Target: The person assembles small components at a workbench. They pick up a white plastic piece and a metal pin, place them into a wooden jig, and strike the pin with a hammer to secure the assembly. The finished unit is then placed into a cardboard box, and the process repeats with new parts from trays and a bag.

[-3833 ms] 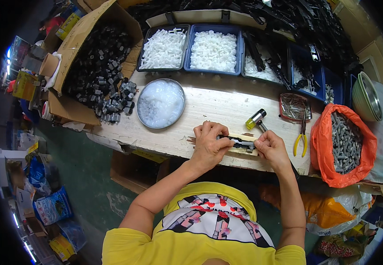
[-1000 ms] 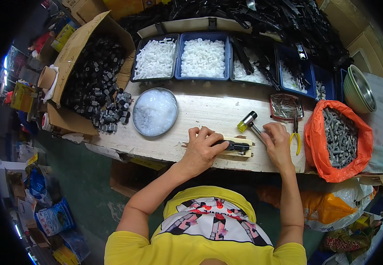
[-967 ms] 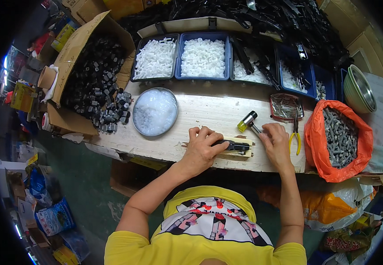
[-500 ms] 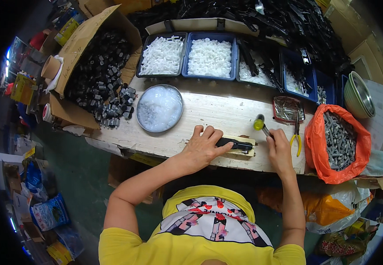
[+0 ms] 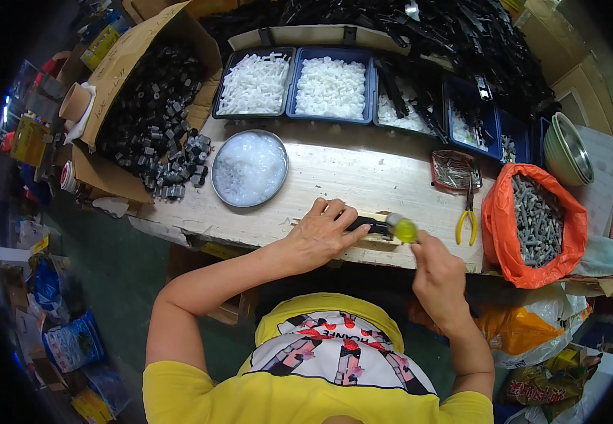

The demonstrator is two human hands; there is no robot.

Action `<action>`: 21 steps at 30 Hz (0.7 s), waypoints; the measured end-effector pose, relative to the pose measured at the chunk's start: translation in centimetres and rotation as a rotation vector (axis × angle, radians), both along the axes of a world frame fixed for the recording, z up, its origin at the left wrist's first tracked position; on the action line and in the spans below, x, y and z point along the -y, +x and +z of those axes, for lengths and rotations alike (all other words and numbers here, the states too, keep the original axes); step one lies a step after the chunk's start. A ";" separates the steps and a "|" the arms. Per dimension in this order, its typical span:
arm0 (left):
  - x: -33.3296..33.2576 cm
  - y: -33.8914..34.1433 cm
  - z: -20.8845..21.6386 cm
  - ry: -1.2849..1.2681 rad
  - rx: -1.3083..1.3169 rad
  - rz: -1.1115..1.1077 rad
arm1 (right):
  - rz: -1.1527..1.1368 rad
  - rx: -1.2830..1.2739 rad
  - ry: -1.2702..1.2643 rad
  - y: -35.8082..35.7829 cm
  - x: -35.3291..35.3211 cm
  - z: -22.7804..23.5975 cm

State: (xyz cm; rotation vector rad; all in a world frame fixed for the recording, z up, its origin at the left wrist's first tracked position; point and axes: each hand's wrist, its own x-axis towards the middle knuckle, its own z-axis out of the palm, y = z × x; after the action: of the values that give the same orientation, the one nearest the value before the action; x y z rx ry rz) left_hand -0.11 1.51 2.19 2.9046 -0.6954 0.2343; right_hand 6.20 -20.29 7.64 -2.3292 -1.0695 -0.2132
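Note:
Near the table's front edge, a long black part (image 5: 375, 226) lies on a light wooden block (image 5: 371, 215). My left hand (image 5: 322, 237) is wrapped over the part's left end, thumb lying along it, and presses it onto the block. In my right hand (image 5: 439, 275) is a small hammer (image 5: 404, 230) with a yellow-green face, gripped by its handle. The hammer's head is over the right end of the black part and hides it. Whether the head touches the part I cannot tell.
Left stand a round dish (image 5: 250, 201) of small translucent pieces and a carton (image 5: 119, 88) of dark blocks. Trays of white parts (image 5: 330, 119) line the back. Yellow-handled pliers (image 5: 467, 225), a red dish of pins (image 5: 455, 171) and a red bag (image 5: 495, 226) of grey fasteners are right.
The hammer in my right hand has swung left and toward me, from beside the wooden block to over the black part's right end. My left hand still holds the part.

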 end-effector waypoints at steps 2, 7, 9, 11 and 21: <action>0.1 0.1 0.2 -0.006 -0.010 0.004 | 0.006 -0.047 -0.218 -0.1 -0.2 -0.7; 0.3 -0.1 0.1 -0.086 -0.042 0.107 | -0.025 -0.066 -0.468 0.1 -0.6 -1.4; 0.1 0.1 0.1 -0.147 -0.059 0.127 | -0.006 -0.128 -0.441 0.1 -0.2 -1.5; -0.2 0.6 0.2 -0.246 -0.074 0.117 | 0.034 -0.162 -0.381 0.8 0.2 -2.0; -0.1 0.4 0.0 -0.626 -0.051 0.335 | 0.065 -0.138 -0.061 1.4 -3.3 -0.8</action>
State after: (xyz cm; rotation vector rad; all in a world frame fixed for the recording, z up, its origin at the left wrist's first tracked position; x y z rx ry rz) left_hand 0.28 1.60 2.15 2.3848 -0.0841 0.3398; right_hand 7.56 -16.99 6.88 -2.3216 -1.0948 0.0048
